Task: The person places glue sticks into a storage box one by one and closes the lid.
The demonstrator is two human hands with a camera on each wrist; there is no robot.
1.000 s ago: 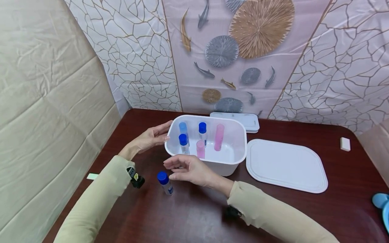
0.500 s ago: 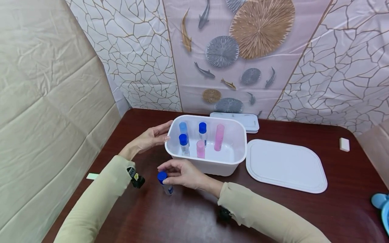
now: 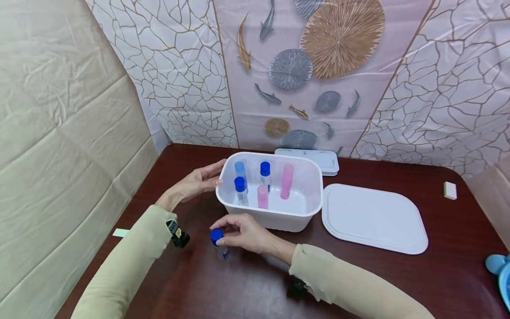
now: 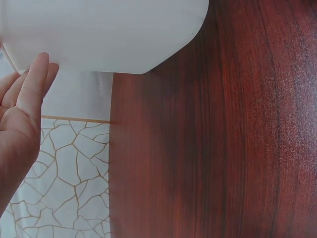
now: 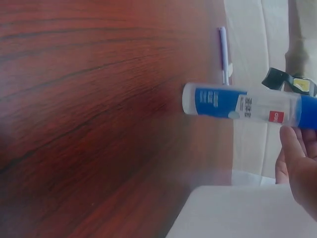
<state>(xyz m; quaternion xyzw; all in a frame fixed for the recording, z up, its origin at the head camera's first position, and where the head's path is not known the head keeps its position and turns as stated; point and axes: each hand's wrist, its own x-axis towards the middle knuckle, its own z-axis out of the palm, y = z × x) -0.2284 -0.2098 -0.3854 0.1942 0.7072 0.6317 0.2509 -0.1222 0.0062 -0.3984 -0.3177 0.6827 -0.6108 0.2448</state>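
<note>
Near the front of a white plastic tub, my right hand [image 3: 247, 232] pinches the blue cap of a clear glue stick [image 3: 222, 252] between thumb and fingers. The glue stick [image 5: 220, 102] stands nearly upright in the head view; whether its base touches the table cannot be told. My left hand [image 3: 191, 184] rests straight fingers against the left side of the white tub [image 3: 275, 219]. Inside the tub stand two blue-capped clear sticks, one of them a blue-capped stick [image 3: 240, 190] at the left, a light-blue stick [image 3: 240, 170], a tall pink stick [image 3: 287, 181] and a shorter pink stick [image 3: 263, 197].
A white lid [image 3: 374, 219] lies flat right of the tub. Behind the tub is a pale flat case [image 3: 318, 159]. A small white block [image 3: 450, 190] sits at the far right, and a blue object [image 3: 503, 270] at the right edge. A pale green strip [image 3: 120, 232] lies by my left sleeve.
My right hand has come down from beside the tub's front rim and taken the glue stick's cap, shifting the stick slightly right. The left hand has stayed at the tub.
</note>
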